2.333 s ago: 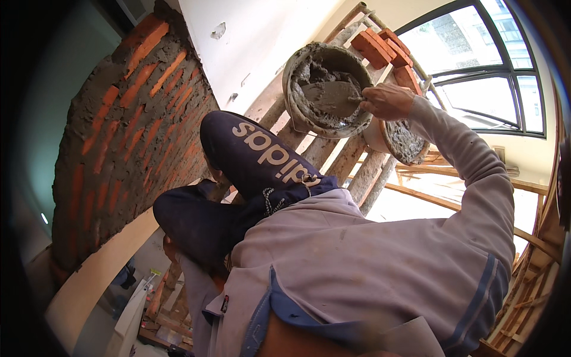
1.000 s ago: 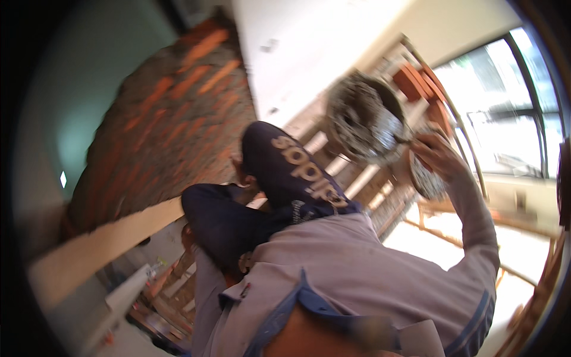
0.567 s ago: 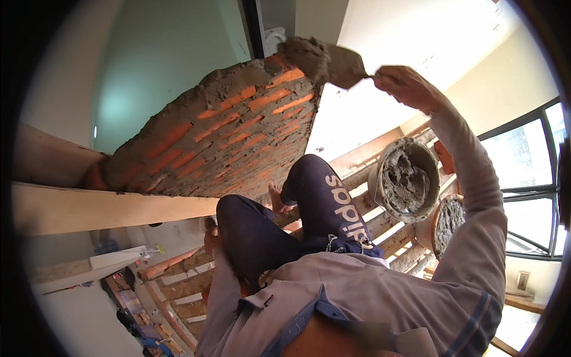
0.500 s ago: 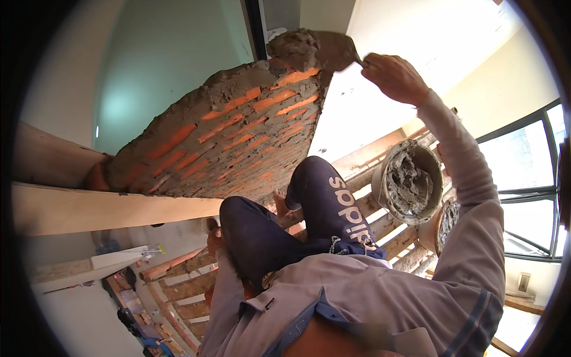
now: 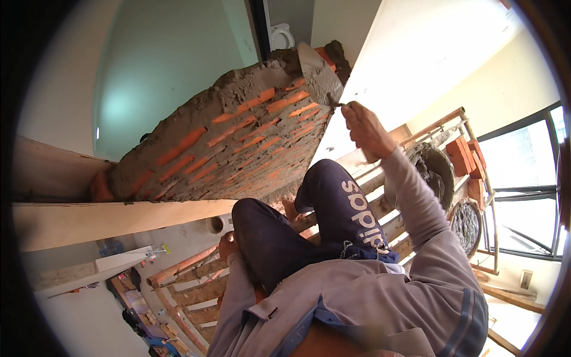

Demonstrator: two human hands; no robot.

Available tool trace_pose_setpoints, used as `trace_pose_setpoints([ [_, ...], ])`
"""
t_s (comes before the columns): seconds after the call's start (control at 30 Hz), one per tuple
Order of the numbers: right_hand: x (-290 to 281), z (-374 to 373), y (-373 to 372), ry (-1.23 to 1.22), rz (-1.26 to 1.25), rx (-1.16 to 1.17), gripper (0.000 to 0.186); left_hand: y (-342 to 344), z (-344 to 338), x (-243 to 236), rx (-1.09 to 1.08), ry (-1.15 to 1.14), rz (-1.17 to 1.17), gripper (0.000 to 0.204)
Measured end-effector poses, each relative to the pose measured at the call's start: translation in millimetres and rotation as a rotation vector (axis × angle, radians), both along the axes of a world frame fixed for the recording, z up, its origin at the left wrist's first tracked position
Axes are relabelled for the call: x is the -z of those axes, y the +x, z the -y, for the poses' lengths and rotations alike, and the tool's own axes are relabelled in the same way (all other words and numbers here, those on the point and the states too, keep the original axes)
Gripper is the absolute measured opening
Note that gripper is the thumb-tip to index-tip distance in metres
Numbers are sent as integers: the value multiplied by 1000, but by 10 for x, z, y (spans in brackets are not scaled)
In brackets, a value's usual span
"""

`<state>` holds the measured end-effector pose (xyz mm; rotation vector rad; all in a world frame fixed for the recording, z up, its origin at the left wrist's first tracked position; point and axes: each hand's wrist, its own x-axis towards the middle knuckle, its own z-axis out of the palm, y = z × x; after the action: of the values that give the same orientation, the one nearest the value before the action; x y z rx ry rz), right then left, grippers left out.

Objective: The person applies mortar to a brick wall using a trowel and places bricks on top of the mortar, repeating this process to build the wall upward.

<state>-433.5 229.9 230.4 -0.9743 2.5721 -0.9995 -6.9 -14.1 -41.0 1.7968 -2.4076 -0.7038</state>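
My right hand (image 5: pixel 369 128) is closed around the handle of a trowel (image 5: pixel 319 76), its blade smeared with wet grey mortar. The blade lies against the upper right corner of a brick wall (image 5: pixel 229 134), near its top edge. Thick mortar lines the wall's top and joints, with orange brick faces showing between. At the far corner, past the trowel, a dark lump of mortar (image 5: pixel 339 58) sits by a brick. My left hand (image 5: pixel 227 245) is low beside my left knee, its fingers curled; whatever they may hold is hidden.
Right of my legs, a bucket of mortar (image 5: pixel 440 172) is partly behind my right forearm. Beyond it are a second mortar container (image 5: pixel 466 226) and several loose red bricks (image 5: pixel 461 156). Wooden poles with gaps (image 5: pixel 202 296) form the platform beneath me. A pale ledge (image 5: pixel 125 223) adjoins the wall.
The trowel has swung down and left from beyond the corner onto the wall, and my right hand has come lower. The mortar lump now lies at the corner. The view has shifted slightly.
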Motion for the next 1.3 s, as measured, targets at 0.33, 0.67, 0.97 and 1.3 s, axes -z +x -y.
trace_pose_setpoints([
  [0.33,-996,352,-193,418,-1142,2,22,4,-50,-169,-14,6,-3,37],
  [0.67,-1534,1333,-707,878,-958,-358,26,37,-35,177,38,-113,-65,34],
  [0.97,-1302,435,-124,294,-928,-279,16,63,-40,83,37,-54,-48,39],
  [1.3,698,421,313,-236,-133,-43,17,72,52,166,57,-14,-4,38],
])
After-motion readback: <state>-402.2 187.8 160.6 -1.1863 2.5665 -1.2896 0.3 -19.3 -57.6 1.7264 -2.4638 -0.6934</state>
